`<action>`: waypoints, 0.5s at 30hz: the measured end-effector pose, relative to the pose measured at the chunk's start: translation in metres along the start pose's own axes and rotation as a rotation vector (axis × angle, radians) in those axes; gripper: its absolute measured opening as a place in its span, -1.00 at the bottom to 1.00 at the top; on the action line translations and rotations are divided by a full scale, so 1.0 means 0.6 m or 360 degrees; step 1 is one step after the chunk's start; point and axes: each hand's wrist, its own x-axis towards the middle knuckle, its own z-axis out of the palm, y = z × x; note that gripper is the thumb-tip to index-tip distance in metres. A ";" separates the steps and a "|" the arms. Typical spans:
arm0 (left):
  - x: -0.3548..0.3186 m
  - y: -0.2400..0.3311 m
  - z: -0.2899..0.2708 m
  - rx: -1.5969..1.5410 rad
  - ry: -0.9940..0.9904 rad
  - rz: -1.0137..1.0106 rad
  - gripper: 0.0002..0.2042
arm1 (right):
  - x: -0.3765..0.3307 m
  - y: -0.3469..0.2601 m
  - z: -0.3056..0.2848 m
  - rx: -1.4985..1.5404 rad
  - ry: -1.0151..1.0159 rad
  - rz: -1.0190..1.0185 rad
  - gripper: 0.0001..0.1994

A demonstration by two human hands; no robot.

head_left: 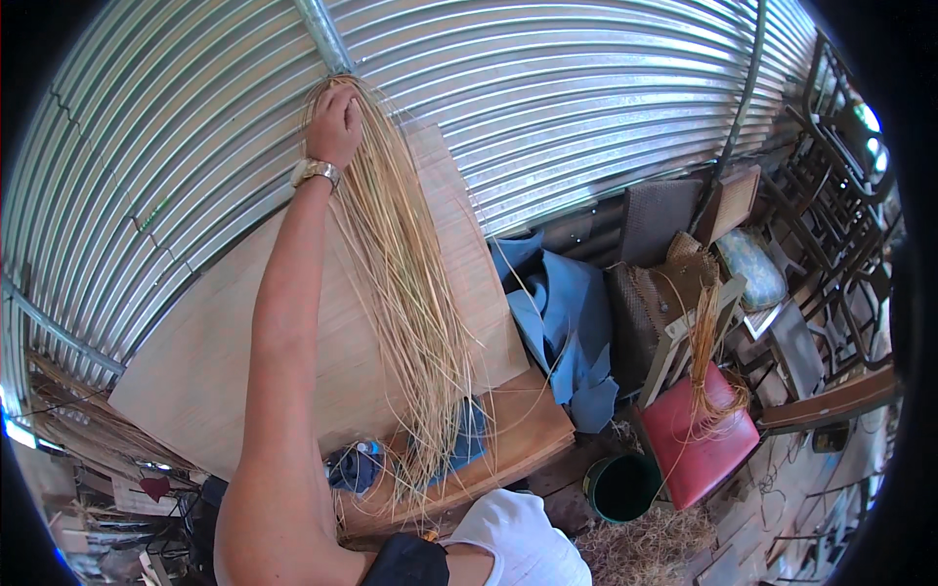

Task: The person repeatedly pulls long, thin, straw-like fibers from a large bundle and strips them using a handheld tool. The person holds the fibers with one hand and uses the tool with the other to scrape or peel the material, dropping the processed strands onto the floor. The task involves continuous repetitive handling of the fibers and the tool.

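My left hand [334,127], with a watch [317,174] on its wrist, reaches up to the top of a long bundle of tan cane strands [405,254]. Its fingers are curled in and closed on strands near the point where the bundle hangs, just below a metal pole [324,37]. From there the strands fall loosely, spreading toward their lower ends over a large pale board [440,186]. Part of the grip is hidden by the back of the hand. My right hand does not show.
A corrugated metal wall [586,88] rises behind. Blue sheets [562,313] hang right of the board. A red-cushioned chair [699,430] with a cane coil [705,361] stands by a dark green bucket [622,487]. Fibre scraps [650,547] lie below; stacked chair frames [831,225] fill the far right.
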 end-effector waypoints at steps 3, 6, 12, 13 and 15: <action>-0.001 -0.009 -0.021 0.0294 -0.0085 -0.0015 -0.70 | -0.004 0.001 0.007 -0.0013 -0.0003 0.0022 -0.50; 0.044 0.012 -0.021 0.0537 0.0170 -0.0531 -0.45 | -0.012 0.018 0.011 -0.0018 0.0023 0.0069 -0.50; 0.143 0.029 0.084 0.0123 0.0061 -0.1794 -0.05 | -0.075 0.194 -0.007 0.0131 0.0093 0.0187 -0.48; 0.145 0.006 0.104 0.0131 -0.0184 -0.1679 -0.07 | -0.092 0.234 -0.019 0.0152 0.0111 0.0184 -0.48; 0.105 -0.076 0.101 0.0394 -0.0506 -0.1196 -0.11 | -0.148 0.266 -0.057 0.0124 0.0164 0.0217 -0.47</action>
